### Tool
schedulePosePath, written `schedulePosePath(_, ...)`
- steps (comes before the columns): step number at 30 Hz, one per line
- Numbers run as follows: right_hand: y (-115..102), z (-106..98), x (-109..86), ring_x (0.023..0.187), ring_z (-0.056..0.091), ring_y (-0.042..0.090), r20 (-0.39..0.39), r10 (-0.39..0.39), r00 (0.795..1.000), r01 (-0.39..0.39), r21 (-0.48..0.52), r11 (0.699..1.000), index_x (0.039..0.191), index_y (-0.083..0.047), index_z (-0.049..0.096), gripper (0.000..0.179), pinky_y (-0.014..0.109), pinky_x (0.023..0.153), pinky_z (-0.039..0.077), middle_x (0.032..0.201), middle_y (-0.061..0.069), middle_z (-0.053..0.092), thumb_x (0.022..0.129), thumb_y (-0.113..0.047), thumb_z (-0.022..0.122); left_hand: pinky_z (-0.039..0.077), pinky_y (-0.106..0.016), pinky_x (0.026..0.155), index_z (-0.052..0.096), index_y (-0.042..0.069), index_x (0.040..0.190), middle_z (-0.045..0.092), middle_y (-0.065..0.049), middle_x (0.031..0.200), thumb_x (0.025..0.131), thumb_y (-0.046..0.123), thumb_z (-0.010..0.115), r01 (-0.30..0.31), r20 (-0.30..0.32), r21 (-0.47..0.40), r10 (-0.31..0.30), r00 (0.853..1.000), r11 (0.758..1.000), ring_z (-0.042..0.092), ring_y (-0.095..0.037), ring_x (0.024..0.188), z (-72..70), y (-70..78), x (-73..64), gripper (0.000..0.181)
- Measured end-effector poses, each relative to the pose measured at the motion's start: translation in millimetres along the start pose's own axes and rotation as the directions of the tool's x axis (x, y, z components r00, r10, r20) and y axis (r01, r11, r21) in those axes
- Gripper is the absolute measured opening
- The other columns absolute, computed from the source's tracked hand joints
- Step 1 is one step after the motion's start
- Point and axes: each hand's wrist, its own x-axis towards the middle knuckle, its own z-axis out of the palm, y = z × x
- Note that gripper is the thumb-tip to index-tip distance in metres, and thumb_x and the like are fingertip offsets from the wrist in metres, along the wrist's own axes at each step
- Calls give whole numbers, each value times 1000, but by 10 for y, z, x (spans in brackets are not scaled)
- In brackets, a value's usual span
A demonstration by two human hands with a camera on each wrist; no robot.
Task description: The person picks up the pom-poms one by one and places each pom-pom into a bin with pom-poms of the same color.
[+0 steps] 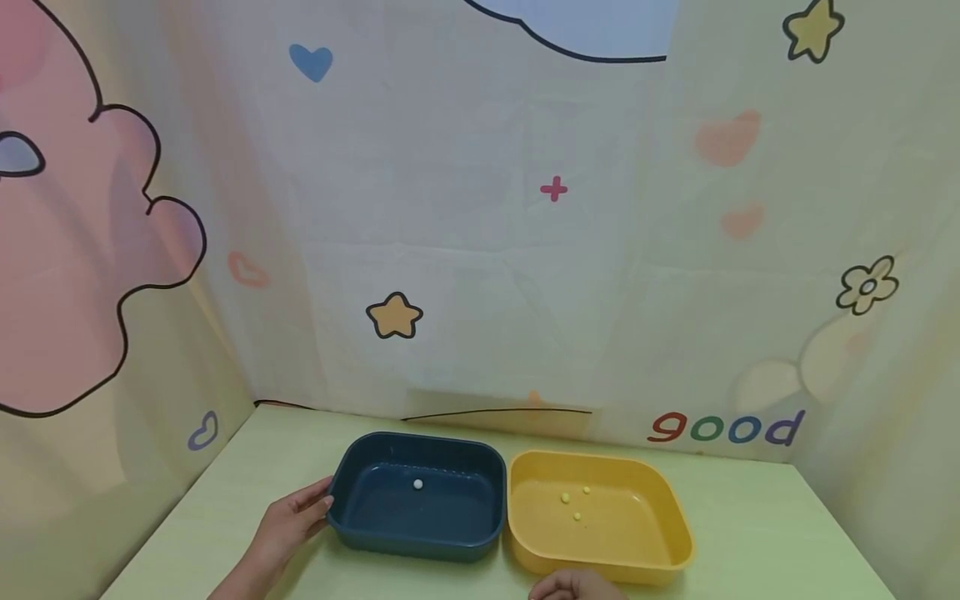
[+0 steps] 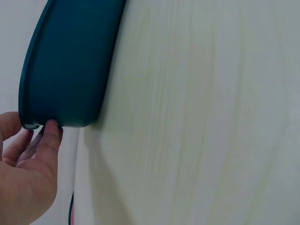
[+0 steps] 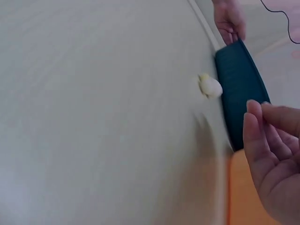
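A dark blue tray [image 1: 416,546] stands on the pale table with one white ball [image 1: 417,484] inside. Its left end is gripped by my left hand [image 1: 288,521], the thumb [image 2: 50,131] against the outer wall and a finger at the rim. A yellow tray [image 1: 600,562] stands close beside it, with several small pale yellow balls [image 1: 577,517] on its floor. My right hand [image 1: 573,587] is just in front of the yellow tray, thumb and finger close together; nothing shows between them. The right wrist view also catches a blurred white-and-yellow lump [image 3: 210,86] before the blue tray.
The table [image 1: 772,533] reaches back to a printed curtain [image 1: 480,250] with stars, hearts and the word "good". Similar cloth hangs along the left and right sides.
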Motion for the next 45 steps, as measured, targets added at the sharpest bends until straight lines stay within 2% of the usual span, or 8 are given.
schedulePosePath(3,80,-190,7,89,69,3,29,36,999,-36,-7,999,113,5,71,31,18,80,59,99,-2,79,94,-20,73,63,-37,95,48,-8,147,48,-30,151,104,8,57,5,0,-3,-5,1000,1000,69,-15,114,0,1,1,47)
schedulePosePath(6,28,-285,-54,89,71,6,-7,83,996,-84,-24,996,111,-3,74,24,22,80,62,98,-1,80,94,-21,73,63,-35,94,48,-8,147,48,-30,151,104,8,57,3,3,-4,-3,1000,1000,69,-14,113,0,4,-7,47)
schedulePosePath(9,-199,-296,-198,85,70,8,-62,105,993,-106,-12,994,109,1,73,21,23,78,63,97,3,80,95,-13,70,64,-33,92,48,-9,147,48,-31,151,104,8,57,-3,3,-3,3,1000,1000,69,-12,111,0,7,-16,47)
schedulePosePath(13,-494,-378,-352,81,68,8,-76,94,993,-95,-5,996,111,8,70,19,22,75,63,92,1,78,97,-5,65,64,-31,90,47,-9,147,48,-31,150,104,7,57,-9,2,-7,9,1000,1000,69,-9,108,1,4,-23,47)
schedulePosePath(22,-777,-809,-478,87,72,9,-41,30,999,-31,-28,999,116,8,65,21,26,82,65,100,2,78,101,-7,62,64,-31,91,47,-9,147,49,-30,150,104,7,57,-14,4,-2,14,1000,1000,69,-9,108,-4,-2,-17,47)
schedulePosePath(33,-1004,-1114,-440,86,72,9,14,-11,1000,12,-75,997,114,5,68,21,25,83,65,99,-2,76,101,-11,63,64,-31,91,48,-9,147,50,-31,149,104,7,58,-7,-1,-17,7,1000,1000,70,-9,107,8,7,-25,47)
schedulePosePath(38,-1096,-1207,-390,85,71,8,33,7,999,-4,-96,995,113,3,68,18,23,82,65,97,-2,77,102,-9,61,64,-32,92,48,-8,147,49,-30,150,104,8,58,0,-2,-12,0,1000,1000,69,-11,110,4,10,-30,47)
schedulePosePath(45,-1152,-1354,-274,82,73,8,42,85,995,-81,-93,992,108,-2,70,12,21,79,65,96,-2,78,100,-9,64,63,-31,92,48,-8,147,48,-30,151,104,8,58,-5,4,-10,5,1000,1000,68,-12,114,-6,1,-27,47)
